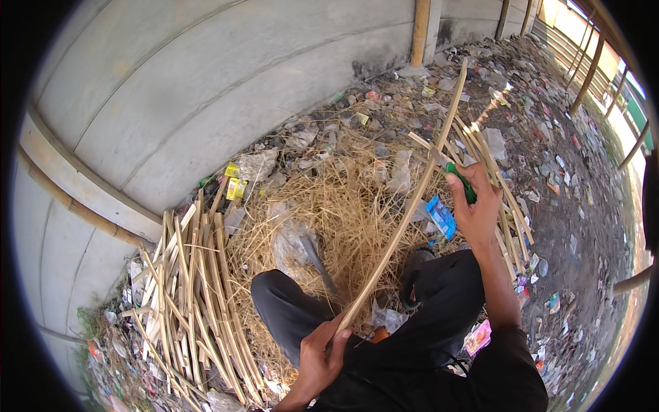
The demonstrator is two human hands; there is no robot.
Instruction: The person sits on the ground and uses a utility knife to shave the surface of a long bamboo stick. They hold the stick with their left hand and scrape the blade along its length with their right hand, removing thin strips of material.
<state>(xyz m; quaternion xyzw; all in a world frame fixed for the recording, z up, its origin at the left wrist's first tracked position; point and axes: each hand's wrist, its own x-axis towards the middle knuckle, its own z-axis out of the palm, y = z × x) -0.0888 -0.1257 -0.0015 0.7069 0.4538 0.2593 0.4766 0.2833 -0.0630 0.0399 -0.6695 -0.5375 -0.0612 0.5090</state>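
Here's my left grip [324, 358] clasped round the near end of a long pale strip [393, 248], right over my lap, and that strip slants up and away to the right! My right grip [478, 209] is wrapped about a green-handled knife [464, 184], its blade up at the strip's far half. Below, straw-like shavings [336, 199] spread past my knees; a big strip pile [195, 309] lies left, near the grey wall [171, 103].
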